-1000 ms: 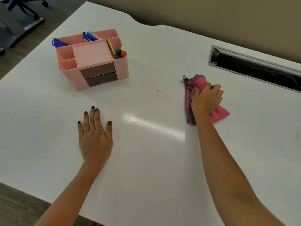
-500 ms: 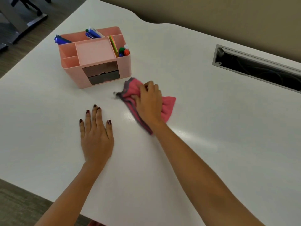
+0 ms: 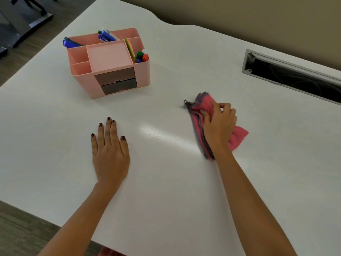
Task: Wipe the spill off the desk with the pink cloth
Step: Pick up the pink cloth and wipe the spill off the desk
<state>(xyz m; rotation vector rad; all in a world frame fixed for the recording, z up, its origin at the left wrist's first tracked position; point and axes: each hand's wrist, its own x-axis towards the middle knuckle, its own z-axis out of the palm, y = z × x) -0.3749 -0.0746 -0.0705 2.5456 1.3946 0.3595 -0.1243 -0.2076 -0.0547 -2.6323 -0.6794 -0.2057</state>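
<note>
My right hand [image 3: 219, 124] presses down on the folded pink cloth [image 3: 238, 137], which has a grey edge, on the white desk [image 3: 166, 182] right of centre. The fingers are curled over the cloth and cover its middle. Flat on the desk to the left lies my left hand [image 3: 109, 148], fingers together, holding nothing. No spill mark shows on the desk surface around the cloth; whatever lies under the cloth is hidden.
A pink desk organiser [image 3: 108, 63] with pens, markers and two dark drawers stands at the back left. A grey-framed cable slot [image 3: 291, 76] is cut into the desk at the back right. The desk's front edge runs along the lower left, with floor beyond.
My right hand swept the cloth left toward the organiser, then back to the right of centre. The faint yellowish mark seen one second ago no longer shows. My left hand stayed put.
</note>
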